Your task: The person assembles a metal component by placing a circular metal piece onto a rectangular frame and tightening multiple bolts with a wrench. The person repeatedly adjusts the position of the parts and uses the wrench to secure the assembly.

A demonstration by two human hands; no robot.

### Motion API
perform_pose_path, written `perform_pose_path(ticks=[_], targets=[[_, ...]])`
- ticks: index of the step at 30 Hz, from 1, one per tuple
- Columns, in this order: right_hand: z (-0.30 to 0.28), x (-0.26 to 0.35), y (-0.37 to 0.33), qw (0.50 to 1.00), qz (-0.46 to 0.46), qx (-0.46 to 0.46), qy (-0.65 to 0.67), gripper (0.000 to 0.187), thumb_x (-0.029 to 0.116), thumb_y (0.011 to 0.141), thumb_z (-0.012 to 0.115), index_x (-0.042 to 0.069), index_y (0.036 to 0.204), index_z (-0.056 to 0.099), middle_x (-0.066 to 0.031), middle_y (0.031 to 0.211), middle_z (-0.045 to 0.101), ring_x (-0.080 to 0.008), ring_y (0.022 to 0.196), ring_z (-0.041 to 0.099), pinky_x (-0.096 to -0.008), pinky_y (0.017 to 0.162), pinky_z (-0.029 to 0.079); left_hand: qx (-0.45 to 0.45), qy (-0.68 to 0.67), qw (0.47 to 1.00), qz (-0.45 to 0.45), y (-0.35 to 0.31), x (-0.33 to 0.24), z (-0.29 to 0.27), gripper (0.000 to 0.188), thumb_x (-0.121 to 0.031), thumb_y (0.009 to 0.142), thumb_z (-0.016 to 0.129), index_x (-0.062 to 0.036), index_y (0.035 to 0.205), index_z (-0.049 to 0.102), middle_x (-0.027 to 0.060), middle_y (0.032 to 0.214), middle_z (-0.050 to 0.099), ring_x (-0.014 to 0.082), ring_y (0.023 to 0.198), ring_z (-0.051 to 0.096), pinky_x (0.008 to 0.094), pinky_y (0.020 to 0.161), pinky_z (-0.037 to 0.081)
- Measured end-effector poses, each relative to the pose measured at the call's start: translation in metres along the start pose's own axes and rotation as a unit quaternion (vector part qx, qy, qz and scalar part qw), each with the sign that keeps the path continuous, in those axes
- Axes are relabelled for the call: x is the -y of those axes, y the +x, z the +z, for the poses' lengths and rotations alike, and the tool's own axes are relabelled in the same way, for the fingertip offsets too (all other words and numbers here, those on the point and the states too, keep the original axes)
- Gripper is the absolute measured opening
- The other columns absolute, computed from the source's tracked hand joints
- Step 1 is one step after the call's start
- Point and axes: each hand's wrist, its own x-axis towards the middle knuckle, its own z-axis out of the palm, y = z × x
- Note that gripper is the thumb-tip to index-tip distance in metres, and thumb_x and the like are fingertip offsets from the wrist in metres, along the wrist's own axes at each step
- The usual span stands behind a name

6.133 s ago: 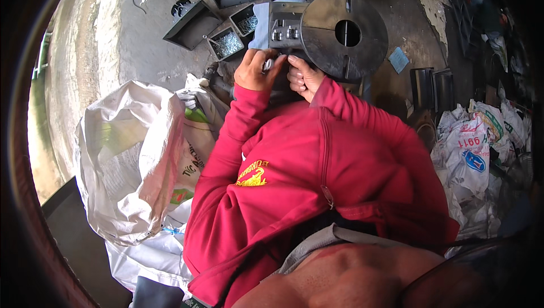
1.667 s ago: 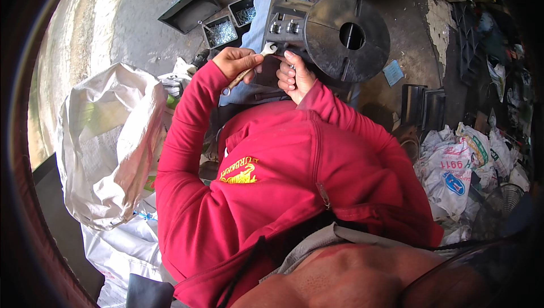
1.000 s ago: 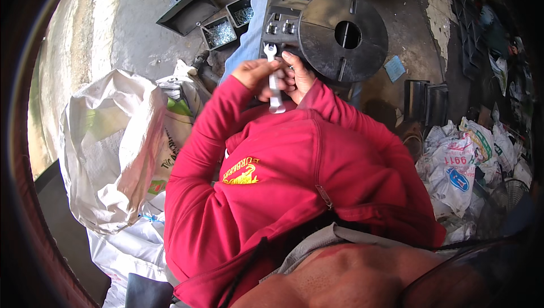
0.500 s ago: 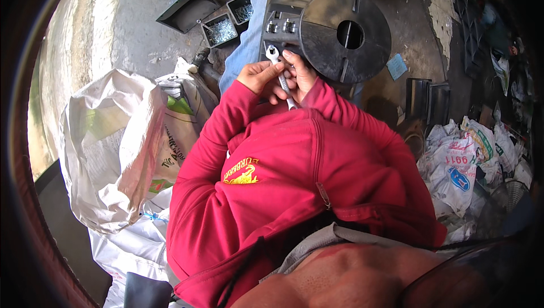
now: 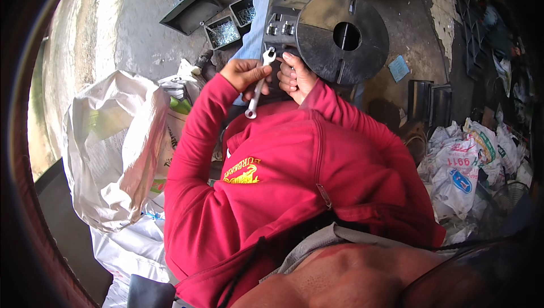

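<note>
My left hand point(image 5: 243, 75) is closed around the middle of a silver combination wrench point(image 5: 258, 97). The wrench slants, its open jaw up near my right fingertips and its ring end down by my jacket. My right hand point(image 5: 298, 78) has its fingers curled with the thumb on top, just below the black round disc point(image 5: 368, 42). Whatever its fingers may pinch is hidden or too small to name. The disc has a round centre hole and slots, and lies on a black plate point(image 5: 283, 3). Two metal bolts with nuts point(image 5: 288, 28) stand on that plate, left of the disc.
Beyond my left hand are two small black bins point(image 5: 223, 33) of shiny metal fasteners, with a larger black tray point(image 5: 191, 11) beside them. Blue cloth point(image 5: 256, 30) lies under the plate. A white sack point(image 5: 110, 149) stands at left; plastic bags point(image 5: 456, 163) are heaped at right.
My left hand has moved left, away from my right hand, carrying the wrench. The wrench's lower end has swung to the left. My right fingers have curled in more.
</note>
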Motion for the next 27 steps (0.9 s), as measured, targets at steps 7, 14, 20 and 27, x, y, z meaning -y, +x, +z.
perform_pose_path(ticks=[7, 14, 20, 27], targets=[[0.016, 0.003, -0.018, 0.998, 0.064, -0.025, -0.008, 0.037, 0.041, 0.086, 0.056, 0.012, 0.067, 0.043, 0.0044, 0.048, 0.031, -0.0102, 0.042, 0.038, -0.0314, 0.042, 0.042, -0.036, -0.222, 0.974, 0.017, 0.016, 0.014, 0.042, 0.029, -0.027, 0.093, 0.05, -0.0001, 0.097, 0.058, 0.0119, 0.082, 0.067, 0.0139, 0.05, 0.06, 0.0217, 0.04, 0.045], [-0.001, -0.001, -0.001, 0.998, 0.02, -0.051, -0.025, 0.031, 0.035, 0.086, 0.058, 0.015, 0.069, 0.042, 0.0072, 0.049, 0.03, -0.0039, 0.042, 0.032, -0.0197, 0.039, 0.027, -0.016, -0.11, 0.994, 0.011, 0.017, 0.008, 0.012, 0.028, -0.031, 0.091, 0.054, -0.0034, 0.089, 0.061, 0.0067, 0.071, 0.066, 0.0109, 0.049, 0.059, 0.0215, 0.038, 0.042], [-0.011, -0.005, 0.004, 0.999, 0.005, 0.019, 0.028, 0.032, 0.031, 0.087, 0.058, 0.016, 0.066, 0.038, 0.0085, 0.049, 0.031, -0.002, 0.041, 0.027, -0.0178, 0.039, 0.023, -0.001, 0.032, 0.999, -0.008, 0.006, -0.007, -0.009, 0.027, -0.03, 0.09, 0.057, -0.004, 0.084, 0.061, 0.0071, 0.066, 0.065, 0.0093, 0.042, 0.053, 0.0211, 0.036, 0.038], [-0.012, -0.009, 0.002, 0.998, 0.026, -0.04, -0.032, 0.043, 0.043, 0.085, 0.057, 0.017, 0.059, 0.036, 0.0045, 0.046, 0.031, -0.0071, 0.04, 0.035, -0.0232, 0.039, 0.033, -0.017, -0.183, 0.983, 0.013, 0.015, 0.013, 0.033, 0.032, -0.03, 0.093, 0.051, 0.0003, 0.094, 0.06, 0.0101, 0.081, 0.068, 0.0132, 0.052, 0.061, 0.0223, 0.04, 0.046]])
